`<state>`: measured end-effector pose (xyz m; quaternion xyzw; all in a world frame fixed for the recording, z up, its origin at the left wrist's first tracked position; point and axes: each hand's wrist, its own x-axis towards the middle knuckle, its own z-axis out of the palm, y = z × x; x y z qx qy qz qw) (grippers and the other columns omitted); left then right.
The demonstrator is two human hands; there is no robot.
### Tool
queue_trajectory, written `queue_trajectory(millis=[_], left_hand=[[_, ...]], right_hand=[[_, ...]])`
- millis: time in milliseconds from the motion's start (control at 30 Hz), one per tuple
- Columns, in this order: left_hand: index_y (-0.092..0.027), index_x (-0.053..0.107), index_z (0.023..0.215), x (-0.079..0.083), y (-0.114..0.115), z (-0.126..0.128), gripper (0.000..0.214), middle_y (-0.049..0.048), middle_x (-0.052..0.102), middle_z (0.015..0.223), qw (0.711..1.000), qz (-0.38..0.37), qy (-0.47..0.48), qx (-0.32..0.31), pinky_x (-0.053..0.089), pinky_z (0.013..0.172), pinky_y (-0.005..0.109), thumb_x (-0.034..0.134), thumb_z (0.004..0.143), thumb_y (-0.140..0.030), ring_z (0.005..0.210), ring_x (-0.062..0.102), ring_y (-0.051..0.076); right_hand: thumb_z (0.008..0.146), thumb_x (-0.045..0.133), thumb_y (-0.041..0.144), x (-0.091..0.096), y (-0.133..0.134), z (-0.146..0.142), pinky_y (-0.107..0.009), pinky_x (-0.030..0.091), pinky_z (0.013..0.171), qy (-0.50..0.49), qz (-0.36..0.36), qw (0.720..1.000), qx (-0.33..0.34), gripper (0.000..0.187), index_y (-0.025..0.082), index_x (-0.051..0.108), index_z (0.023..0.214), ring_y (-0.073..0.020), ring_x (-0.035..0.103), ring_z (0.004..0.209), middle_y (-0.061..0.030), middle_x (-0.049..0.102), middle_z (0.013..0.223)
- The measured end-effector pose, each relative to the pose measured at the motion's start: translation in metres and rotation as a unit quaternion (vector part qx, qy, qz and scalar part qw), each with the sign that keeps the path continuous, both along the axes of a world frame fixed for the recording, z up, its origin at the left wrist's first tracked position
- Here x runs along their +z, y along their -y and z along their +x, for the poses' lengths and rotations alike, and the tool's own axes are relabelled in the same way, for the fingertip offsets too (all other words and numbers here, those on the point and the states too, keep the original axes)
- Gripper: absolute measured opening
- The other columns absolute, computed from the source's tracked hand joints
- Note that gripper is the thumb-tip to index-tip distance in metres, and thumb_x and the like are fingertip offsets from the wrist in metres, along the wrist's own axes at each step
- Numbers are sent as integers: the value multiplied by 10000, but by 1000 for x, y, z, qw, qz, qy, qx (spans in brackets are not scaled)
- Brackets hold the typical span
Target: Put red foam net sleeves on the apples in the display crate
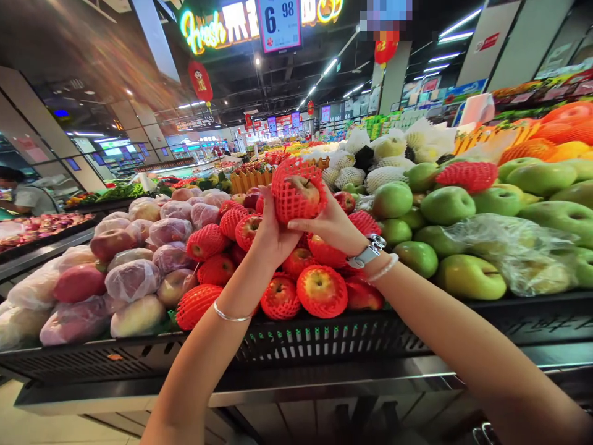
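The fingers of the left hand (273, 238) curl up behind the netted apple (299, 190), partly hidden by it. The right hand (327, 227) cups it from the lower right, fingers (303, 226) extended and pressed under the red foam net (285, 201). Together they grip the apple between them, raised just above the near pile. A metal watch (368, 251) and a beaded bracelet (383, 267) sit on the right wrist, and a thin silver bangle (232, 316) on the left.

Below the hands lie more netted red apples (322, 290), in a black bin (324, 341). Film-wrapped fruit (132, 280) is heaped to the left, and large green apples (466, 206) to the right. Far left, a person (32, 199) stands beside another display.
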<state>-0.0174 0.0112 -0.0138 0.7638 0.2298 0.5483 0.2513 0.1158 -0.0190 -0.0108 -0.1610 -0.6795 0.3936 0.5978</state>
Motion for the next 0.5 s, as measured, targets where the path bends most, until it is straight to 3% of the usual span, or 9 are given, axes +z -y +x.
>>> queue_trajectory(millis=[133, 233, 300, 400, 467, 500], left_hand=[[-270, 502, 1370, 2, 2, 0, 711, 85, 713, 1151, 993, 101, -43, 52, 536, 1016, 449, 131, 928, -685, 1152, 649, 220], [-268, 495, 1369, 4, 2, 1, 784, 76, 723, 1116, 994, 93, -19, 60, 527, 1030, 423, -16, 918, -655, 1202, 624, 202], [-306, 418, 1408, 5, 3, 1, 795, 63, 686, 1204, 991, 96, 31, 90, 519, 1044, 405, -100, 902, -635, 1251, 592, 182], [-402, 208, 1462, 10, 11, -4, 714, 25, 500, 1447, 945, 222, 108, 214, 429, 1139, 451, -12, 871, -737, 1406, 434, 203], [-405, 96, 1470, 14, 20, -7, 835, 23, 320, 1568, 896, 333, 103, 274, 288, 1225, 504, 167, 779, -869, 1492, 272, 267], [-389, 72, 1472, 16, 26, -8, 936, 31, 238, 1605, 887, 366, 78, 272, 221, 1250, 518, 276, 721, -909, 1510, 207, 303]], right_hand=[[579, 884, 441, -1, 2, 1, -494, 302, 1216, 17, 57, 995, -75, 854, 271, 439, 1288, -283, 401, 1391, -85, 494, 1408], [581, 887, 417, -2, 5, 2, -484, 309, 1209, 6, 102, 987, -125, 828, 283, 441, 1266, -293, 434, 1358, -77, 519, 1365], [598, 876, 403, -1, 7, 2, -462, 343, 1185, -8, 137, 979, -150, 769, 272, 442, 1220, -281, 495, 1291, -77, 543, 1310], [618, 858, 385, 1, 8, 3, -447, 369, 1159, -18, 150, 973, -172, 722, 261, 435, 1189, -270, 524, 1246, -74, 562, 1256], [612, 857, 392, 2, 7, 4, -460, 358, 1164, -12, 123, 976, -181, 739, 267, 437, 1207, -286, 493, 1285, -74, 561, 1261], [602, 861, 399, 2, 7, 4, -466, 351, 1169, -8, 111, 977, -183, 757, 272, 439, 1217, -294, 478, 1303, -74, 557, 1272]])
